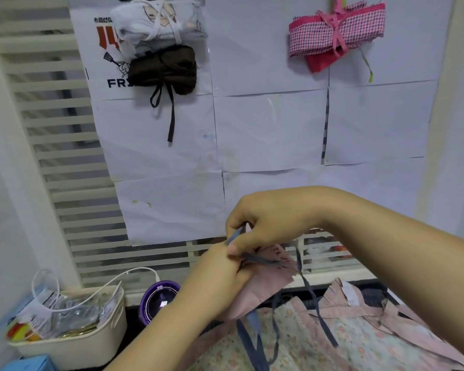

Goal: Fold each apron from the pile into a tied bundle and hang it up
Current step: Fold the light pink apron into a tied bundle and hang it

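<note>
A folded pink apron bundle [263, 286] with dark blue-grey straps [255, 336] is held up in front of the wall. My left hand [220, 271] grips the bundle from the left side. My right hand [268, 223] is above it and pinches one strap between thumb and fingers. Loose strap ends dangle below. Under the hands lies the pile of aprons [340, 333], floral and pink. On the wall hang tied bundles: a white one [158, 20], a dark brown one [164, 68] beneath it, and a pink checked one [335, 30] at the upper right.
A cream basket [91, 341] full of packets and a white cable stands at the lower left. A purple round container [158, 301] sits beside it. White paper sheets [268, 129] cover the wall, with a slatted panel [54, 129] on the left.
</note>
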